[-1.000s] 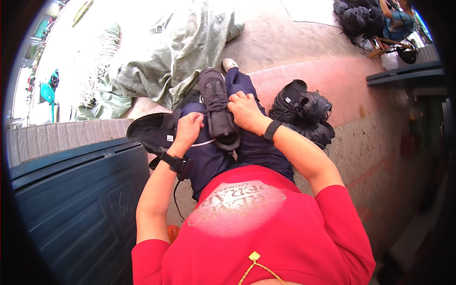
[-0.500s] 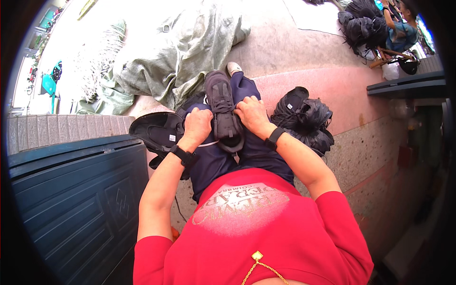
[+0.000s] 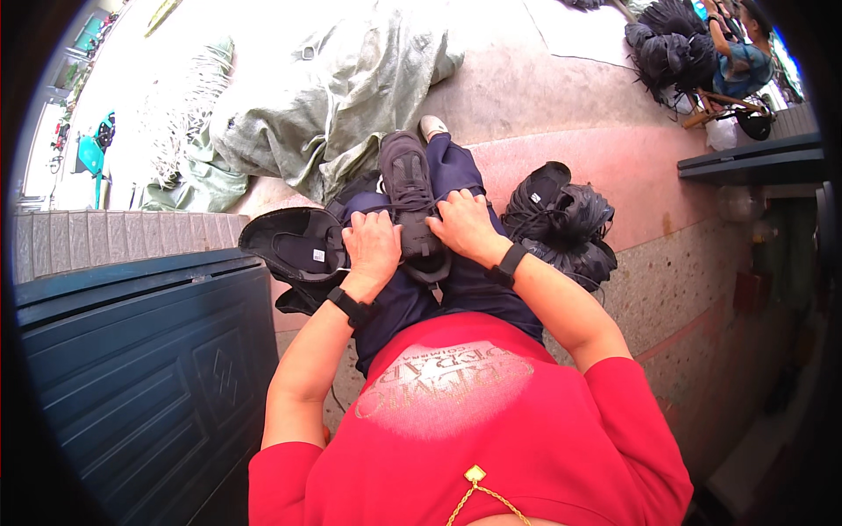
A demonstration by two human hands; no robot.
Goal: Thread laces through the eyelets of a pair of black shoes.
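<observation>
Plainly curled, the fingers of both hands close in on a dark shoe (image 3: 406,180) from either side, the left hand (image 3: 373,247) along its left edge and the right hand (image 3: 467,225) along its right. The fingers of each hand are bent and drawn together rather than spread; whether they pinch the thin dark laces (image 3: 410,200) between the tips cannot be told, since the knuckles hide them. The shoe lies between the two sets of fingertips, lengthwise over the person's navy trousers (image 3: 460,294), its opening toward the body and its toe pointing away, with the laced part just beyond the hands. Each wrist wears a black band, one on the left (image 3: 351,307) and one on the right (image 3: 507,263). Beside the left forearm sits another black shoe (image 3: 294,250) with a small white label inside; to the right of the legs, a heap of black shoes (image 3: 561,215) rests on the pinkish floor (image 3: 645,167). Farther out, a crumpled grey-green sheet (image 3: 307,118) spreads ahead, a blue panelled door (image 3: 153,359) stands at left, and at upper right another person (image 3: 744,68) sits near a dark pile (image 3: 671,48).
</observation>
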